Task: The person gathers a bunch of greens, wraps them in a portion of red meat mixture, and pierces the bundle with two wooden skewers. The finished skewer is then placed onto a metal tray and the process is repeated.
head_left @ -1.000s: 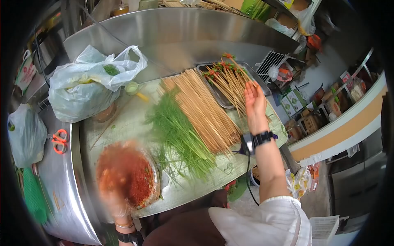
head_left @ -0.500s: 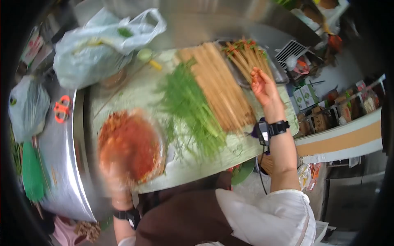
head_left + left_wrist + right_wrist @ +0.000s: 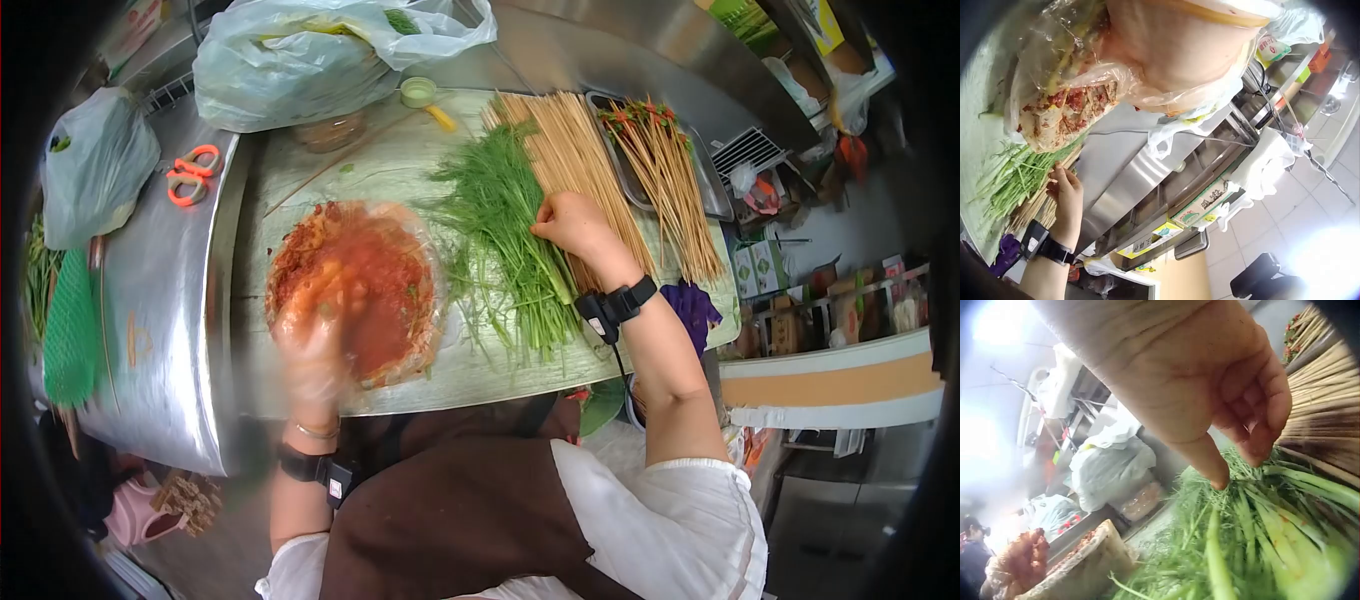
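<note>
My left hand [image 3: 325, 315], in a clear plastic glove smeared red, is over a plastic-lined bowl [image 3: 425, 330] of chopped red chilli paste [image 3: 390, 270]. Motion blurs it in the head view, and I cannot tell whether its fingers hold anything. My right hand [image 3: 580, 228] is bare and lies above a bunch of feathery greens [image 3: 500, 220], dill or fennel by their look. In the right wrist view its thumb [image 3: 1215, 472] and bent fingers reach down into the fronds, with a gap between thumb and fingertips. Bare wooden skewers [image 3: 555, 140] lie beside the greens.
A metal tray [image 3: 710, 190] holds skewers tipped with red and green pieces [image 3: 660, 150] at the back right. Behind the bowl stand a white plastic bag [image 3: 300, 75] and a yellow-handled strainer [image 3: 420, 92]. Orange scissors [image 3: 190, 175] lie on the steel surface [image 3: 165, 300] at left.
My right hand has left the tray of tipped skewers and come left and nearer, down onto the greens. My left hand stays at the bowl, its fingers blurred throughout. The head view has shifted.
</note>
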### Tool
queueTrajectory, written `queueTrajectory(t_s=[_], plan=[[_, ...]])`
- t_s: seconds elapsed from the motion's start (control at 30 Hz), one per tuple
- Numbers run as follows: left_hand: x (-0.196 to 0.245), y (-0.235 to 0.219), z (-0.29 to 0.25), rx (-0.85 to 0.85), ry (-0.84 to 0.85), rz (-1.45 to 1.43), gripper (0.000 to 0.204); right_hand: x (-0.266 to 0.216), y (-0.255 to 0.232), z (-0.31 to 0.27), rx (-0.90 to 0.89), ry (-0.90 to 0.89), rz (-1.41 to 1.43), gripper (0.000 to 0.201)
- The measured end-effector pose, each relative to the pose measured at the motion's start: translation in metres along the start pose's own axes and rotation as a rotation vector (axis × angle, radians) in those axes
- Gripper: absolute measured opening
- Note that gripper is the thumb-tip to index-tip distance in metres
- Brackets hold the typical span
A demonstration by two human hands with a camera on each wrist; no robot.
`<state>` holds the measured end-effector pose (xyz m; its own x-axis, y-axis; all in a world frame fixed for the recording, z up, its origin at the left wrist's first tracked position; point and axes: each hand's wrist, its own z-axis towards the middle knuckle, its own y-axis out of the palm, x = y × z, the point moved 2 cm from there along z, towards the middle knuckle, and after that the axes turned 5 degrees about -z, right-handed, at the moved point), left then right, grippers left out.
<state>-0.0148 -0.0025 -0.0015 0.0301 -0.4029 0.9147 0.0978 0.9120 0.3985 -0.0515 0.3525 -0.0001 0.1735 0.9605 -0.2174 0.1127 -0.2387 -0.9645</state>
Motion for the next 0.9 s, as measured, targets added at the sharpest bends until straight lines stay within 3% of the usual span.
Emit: queueTrajectory(t_s=[0.23,0.47,0.6,0.7,0.73,0.83,0.9], plan=[[-0.004,-0.003,0.000,0.006,0.024,0.043,0.031,0.016,-0.008,-0.008,-0.155,0.133,0.891,0.015],[-0.005,-0.003,0.001,0.038,-0.048,-0.068,0.030,0.018,-0.023,-0.013,-0.087,0.097,1.072,0.016],[-0.005,-0.003,0.002,0.020,-0.009,-0.024,0.030,0.008,-0.062,-0.024,-0.012,-0.060,1.454,0.020],[-0.005,-0.002,0.001,0.031,-0.028,-0.021,0.029,0.010,-0.050,-0.021,-0.047,0.081,1.124,0.019],[-0.002,-0.001,0.001,0.023,-0.031,0.019,0.029,0.005,-0.053,-0.025,-0.077,0.076,1.238,0.018],[0.000,0.001,-0.001,0.056,-0.060,-0.014,0.028,0.012,-0.046,-0.021,0.001,0.052,1.196,0.015],[0.002,0.000,-0.001,0.039,-0.054,0.027,0.028,0.012,-0.037,-0.022,0.179,0.028,0.828,0.013]])
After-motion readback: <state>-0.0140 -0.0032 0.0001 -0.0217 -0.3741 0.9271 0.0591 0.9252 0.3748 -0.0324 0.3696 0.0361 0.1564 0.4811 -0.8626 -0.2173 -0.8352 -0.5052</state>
